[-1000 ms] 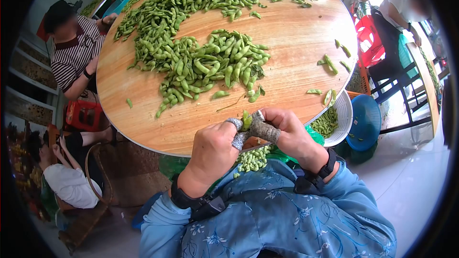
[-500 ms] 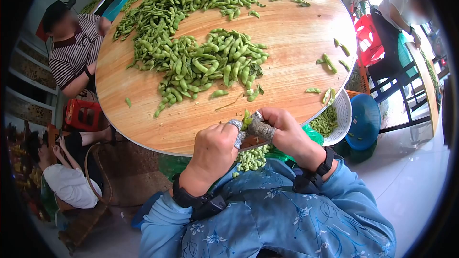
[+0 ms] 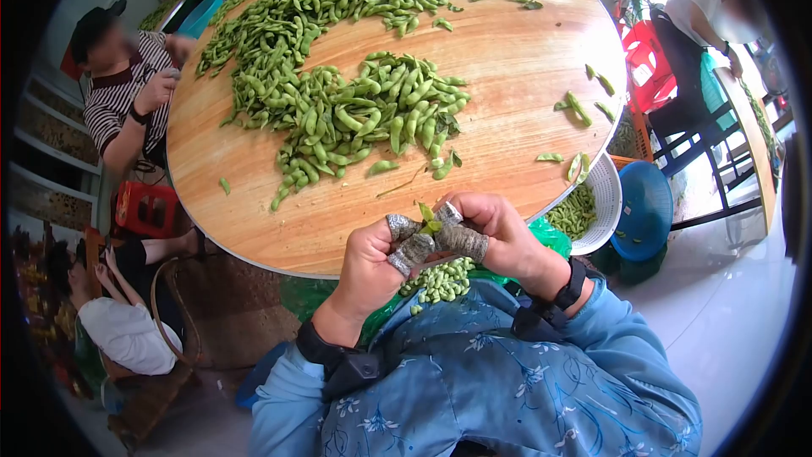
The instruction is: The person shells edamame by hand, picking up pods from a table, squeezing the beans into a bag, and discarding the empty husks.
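My left hand [image 3: 372,260] and my right hand [image 3: 501,234] meet at the table's near edge, both closed in a pinch. Grey wraps cover the thumbs and forefingers. Between the fingertips a green soybean pod [image 3: 430,218] sticks up, partly hidden by the wrapped fingers. Below the hands, a pile of shelled green beans [image 3: 444,280] lies at my lap, beside green plastic [image 3: 550,239]. A large heap of soybean pods [image 3: 347,110] spreads over the round wooden table [image 3: 516,59].
A white basket [image 3: 611,203] of pods and a blue basin [image 3: 645,211] stand at the right. Loose pods [image 3: 578,108] lie near the table's right edge. A person in a striped shirt [image 3: 114,89] sits at the left, near a red stool [image 3: 145,208].
My left hand has rolled over, bringing its wrapped thumb into view. The pod now shows more above the fingertips. The striped-shirt person's hand has risen beside the table.
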A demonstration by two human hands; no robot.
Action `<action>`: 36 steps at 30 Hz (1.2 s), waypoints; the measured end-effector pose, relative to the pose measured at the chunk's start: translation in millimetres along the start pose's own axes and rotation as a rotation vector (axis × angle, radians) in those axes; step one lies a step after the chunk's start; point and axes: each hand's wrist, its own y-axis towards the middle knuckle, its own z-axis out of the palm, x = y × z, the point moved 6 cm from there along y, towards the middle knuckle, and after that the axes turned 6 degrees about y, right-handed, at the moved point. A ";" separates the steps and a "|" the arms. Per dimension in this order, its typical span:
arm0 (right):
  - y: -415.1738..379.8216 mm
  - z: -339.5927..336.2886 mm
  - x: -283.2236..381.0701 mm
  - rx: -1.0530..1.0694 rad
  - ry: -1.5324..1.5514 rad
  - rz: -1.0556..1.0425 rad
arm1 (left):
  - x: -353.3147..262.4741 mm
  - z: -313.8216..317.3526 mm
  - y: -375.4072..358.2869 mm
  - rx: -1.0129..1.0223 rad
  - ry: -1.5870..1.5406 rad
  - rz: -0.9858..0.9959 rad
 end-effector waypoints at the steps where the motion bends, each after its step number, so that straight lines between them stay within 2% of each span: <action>1: 0.1 1.4 6.9 0.015 -0.106 -0.090 | 4.4 0.8 -1.6 0.023 -0.099 -0.065; 2: -0.3 3.4 13.7 0.030 -0.211 -0.179 | 6.2 0.7 -3.3 0.024 -0.099 -0.065; 3: -0.4 3.8 17.9 0.029 -0.211 -0.180 | 12.2 1.6 -5.2 0.032 -0.208 -0.120; 5: -2.4 11.4 35.4 0.076 -0.600 -0.345 | 19.8 4.5 -4.7 0.041 -0.314 -0.170; 6: -2.6 10.4 32.6 0.075 -0.602 -0.349 | 11.4 2.1 -1.8 -0.039 -0.057 0.009; 7: -1.5 3.9 21.6 0.032 -0.491 -0.242 | -1.5 1.4 -1.4 -0.120 0.200 0.187; 8: -1.2 -0.5 12.4 -0.009 -0.378 -0.133 | -17.4 -1.9 -4.7 -0.166 0.721 0.304; 9: -1.4 2.1 12.8 -0.006 -0.378 -0.135 | -20.6 -2.1 -4.2 -0.169 0.723 0.306; 11: -2.0 4.0 3.0 -0.036 -0.062 0.051 | -32.8 6.8 -9.4 -0.179 0.996 0.525; 13: -1.9 5.3 0.5 -0.034 -0.046 0.007 | -29.3 8.1 -8.8 -0.169 0.996 0.554; 15: -0.5 6.7 0.7 -0.032 -0.031 -0.038 | -18.2 3.2 -6.7 -0.189 0.731 0.503; 16: 0.3 8.0 4.4 -0.022 -0.103 -0.097 | -18.0 5.5 -7.9 -0.188 0.730 0.503; 18: 0.6 8.8 10.4 -0.014 -0.175 -0.155 | -4.9 -0.5 -6.4 -0.202 0.356 0.261; 19: 0.3 11.5 17.7 0.012 -0.346 -0.219 | -4.6 -1.6 -6.3 -0.203 0.357 0.262; 20: 0.2 14.7 23.0 0.038 -0.517 -0.282 | 3.4 -4.3 -4.4 -0.178 0.203 0.151; 22: 1.2 15.9 23.8 0.045 -0.562 -0.298 | 18.1 -3.8 -1.6 -0.124 -0.157 -0.095; 23: 1.0 16.8 24.3 0.049 -0.609 -0.317 | 15.3 -6.3 -2.0 -0.125 -0.157 -0.096; 24: 0.0 16.6 23.9 0.050 -0.609 -0.318 | 9.7 -5.8 -1.9 -0.045 -0.056 -0.093; 25: -0.3 11.6 17.8 0.016 -0.472 -0.212 | 4.0 -3.3 -1.8 0.036 0.046 -0.086; 26: -0.7 7.0 10.8 -0.017 -0.333 -0.105 | 1.3 -0.9 -3.8 0.016 0.054 -0.121; 27: -1.0 5.5 10.2 -0.018 -0.333 -0.106 | 3.6 -2.2 -4.5 0.017 0.055 -0.121; 29: -2.5 8.1 11.2 0.041 -0.542 -0.161 | 7.7 -3.7 -4.6 0.053 0.149 -0.054; 30: -1.9 9.4 10.9 0.041 -0.542 -0.160 | 8.9 -3.4 -4.0 0.052 0.148 -0.054; 32: -2.6 18.7 18.1 0.059 -0.668 -0.312 | 10.6 -6.5 -3.0 -0.020 0.147 -0.050; 36: -7.4 17.1 20.7 0.010 -0.699 -0.276 | 18.2 -9.4 -0.9 -0.054 0.239 -0.035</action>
